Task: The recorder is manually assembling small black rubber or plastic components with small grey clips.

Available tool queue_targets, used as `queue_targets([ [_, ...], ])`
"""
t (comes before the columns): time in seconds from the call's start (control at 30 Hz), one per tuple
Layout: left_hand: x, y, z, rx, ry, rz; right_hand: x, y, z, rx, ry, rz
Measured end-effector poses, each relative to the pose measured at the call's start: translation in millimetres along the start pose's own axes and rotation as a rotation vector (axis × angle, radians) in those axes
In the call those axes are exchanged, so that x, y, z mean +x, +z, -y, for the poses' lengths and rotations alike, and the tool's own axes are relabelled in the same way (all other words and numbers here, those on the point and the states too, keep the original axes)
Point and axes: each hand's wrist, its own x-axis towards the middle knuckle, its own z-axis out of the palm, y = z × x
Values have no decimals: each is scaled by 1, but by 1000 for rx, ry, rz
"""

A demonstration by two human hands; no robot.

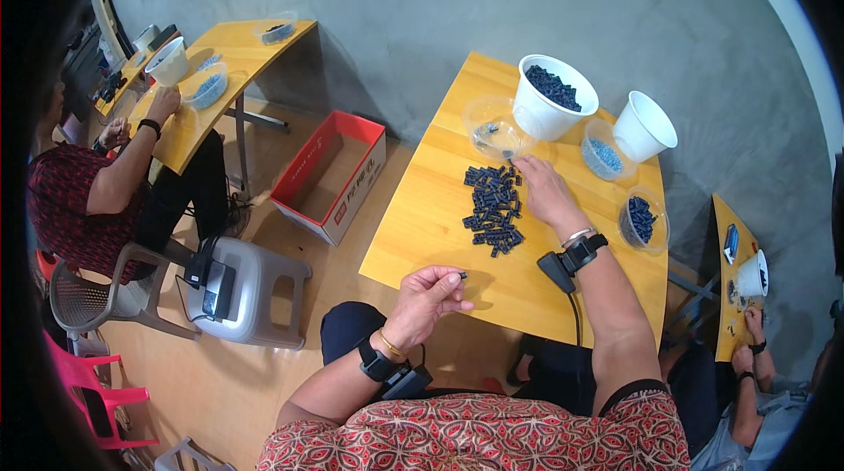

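A small dark plastic piece [462,275] is pinched between the fingertips of the left hand [428,293] above the yellow wooden table [422,216]. The right hand [543,192] (fingers loose, nothing grasped) is rested on the table beside a heap of dark blue plastic pieces [494,208].

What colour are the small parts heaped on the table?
Dark blue parts, seen in the head view.

left hand [428,295] pinched shut, right hand [542,190] reaching forward, fingers down

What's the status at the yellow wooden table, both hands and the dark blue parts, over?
Left hand pinching one small dark blue plastic part. Right hand open, on the pile of dark blue plastic parts. Clear plastic bowl just beyond; nothing blocking.
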Motion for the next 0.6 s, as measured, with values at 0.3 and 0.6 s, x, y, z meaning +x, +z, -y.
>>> queue_targets([
  [0.3,1,-1,1,4,-11,7,6,6,4,15,-12,63],
  [0.6,1,1,-1,17,-18,4,3,7,4,78,-33,135],
])
